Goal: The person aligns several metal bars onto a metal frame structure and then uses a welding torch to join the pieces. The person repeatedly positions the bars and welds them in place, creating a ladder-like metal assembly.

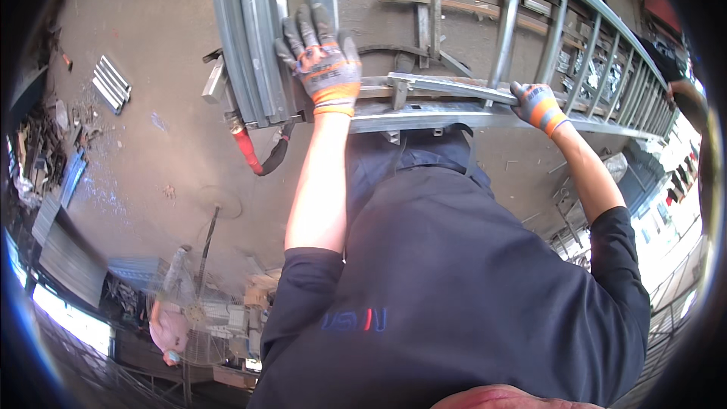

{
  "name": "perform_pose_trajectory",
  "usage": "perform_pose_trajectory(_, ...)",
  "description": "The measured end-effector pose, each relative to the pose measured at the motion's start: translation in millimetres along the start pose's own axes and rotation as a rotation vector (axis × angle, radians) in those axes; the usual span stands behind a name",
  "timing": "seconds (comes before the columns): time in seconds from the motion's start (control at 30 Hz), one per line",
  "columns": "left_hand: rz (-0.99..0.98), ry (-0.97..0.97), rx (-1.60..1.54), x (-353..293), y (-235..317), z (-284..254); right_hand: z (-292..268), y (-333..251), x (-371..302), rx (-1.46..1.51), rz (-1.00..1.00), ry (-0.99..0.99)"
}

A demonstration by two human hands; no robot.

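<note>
My left hand [326, 72], in a grey and orange work glove, lies with fingers stretched out at the right edge of a stack of long galvanized steel channels [254, 38]. My right hand [539, 104], in a matching glove, is closed on one end of a slim metal bar [454, 86]. That bar runs leftward from the hand, just above the near rail of a long ladder-like metal frame [485, 119]. Rungs [554, 34] of this frame stretch away to the right. My right palm and part of the fingers are hidden.
A red-and-black cable or handle [248, 153] hangs below the channels. Short metal strips [112, 83] lie on the floor at left, with scrap piles beyond. A standing fan [198, 326] and another person [168, 326] are at lower left. Another person's arm [685, 95] reaches the frame's far right end.
</note>
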State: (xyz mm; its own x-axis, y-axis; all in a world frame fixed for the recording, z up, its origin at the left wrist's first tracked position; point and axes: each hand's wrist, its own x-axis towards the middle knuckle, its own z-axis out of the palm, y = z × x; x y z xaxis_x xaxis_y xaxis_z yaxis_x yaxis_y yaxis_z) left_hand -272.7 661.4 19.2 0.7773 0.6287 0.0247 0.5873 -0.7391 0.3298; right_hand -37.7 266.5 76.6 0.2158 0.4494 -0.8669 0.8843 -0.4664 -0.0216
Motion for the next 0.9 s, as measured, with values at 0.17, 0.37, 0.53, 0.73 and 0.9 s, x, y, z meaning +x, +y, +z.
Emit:
perform_pose_trajectory(0.17, 0.004, 0.014, 0.08, 2, 1, 9, -59, -11, -64, 0.179, 0.126, 0.037)
perform_pose_trajectory(0.37, 0.012, 0.037, 0.043, 0, 2, 11, -172, -95, -151, 0.14, 0.172, 0.115)
perform_pose_trajectory(0.53, -0.004, 0.034, -0.008, 0, -5, 22, -191, -162, -168, -0.04, -0.03, 0.258)
perform_pose_trajectory(0.73, 0.0, -0.058, 0.11, -1, -11, 27, -173, -165, -183, 0.994, -0.052, 0.58)
perform_pose_trajectory(0.9, 0.029, 0.012, -0.018, -4, -15, 36, -132, -167, -136, 1.11, -0.277, 1.028)
